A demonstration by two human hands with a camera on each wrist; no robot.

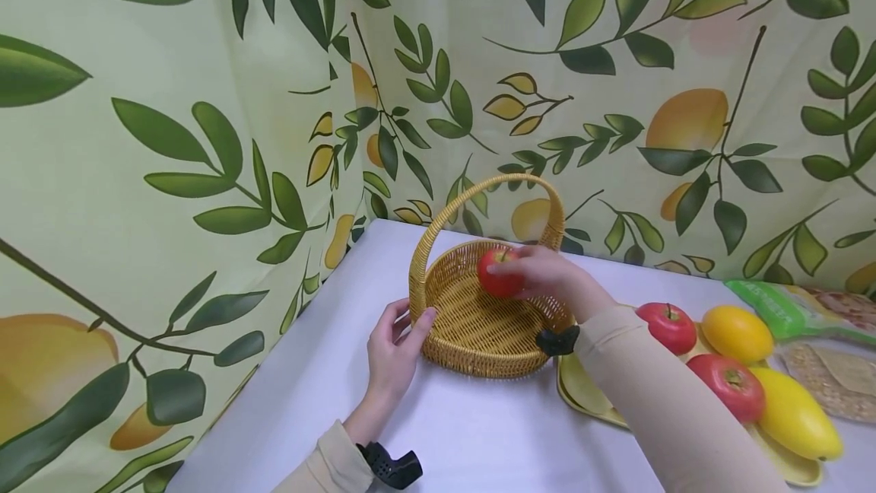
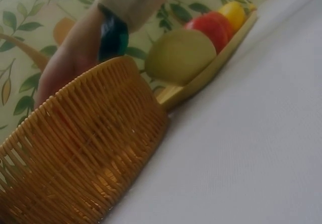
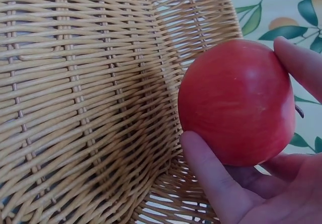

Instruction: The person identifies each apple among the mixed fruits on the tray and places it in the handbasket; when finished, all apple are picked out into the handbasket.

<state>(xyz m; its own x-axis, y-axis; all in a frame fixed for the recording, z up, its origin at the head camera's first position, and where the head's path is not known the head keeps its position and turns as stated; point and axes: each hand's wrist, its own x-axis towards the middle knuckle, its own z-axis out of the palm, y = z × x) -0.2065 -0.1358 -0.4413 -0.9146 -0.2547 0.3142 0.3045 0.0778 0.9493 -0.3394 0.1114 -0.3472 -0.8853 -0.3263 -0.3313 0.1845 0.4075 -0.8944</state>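
Apple inside the basket, not yet let go

The red apple [image 3: 234, 103] is inside the wicker basket [image 1: 472, 362], near its far wall, and the fingers of my right hand [image 1: 544, 268] pinch it; whether it touches the bottom I cannot tell. My left hand [image 1: 397, 356] rests against the basket's left side, seemingly steadying it, though I cannot tell whether those fingers grip the rim. Just right of the basket, a yellow tray [image 1: 807, 470] on the bench [image 1: 493, 432] bears two more red apples [image 1: 671, 326], an orange [image 1: 737, 333] and a long yellow fruit [image 1: 797, 413]. I take this as the placing step: the next move calls for settling the apple gently, spreading my right fingers and backing out clear of the handle [image 1: 427, 249]
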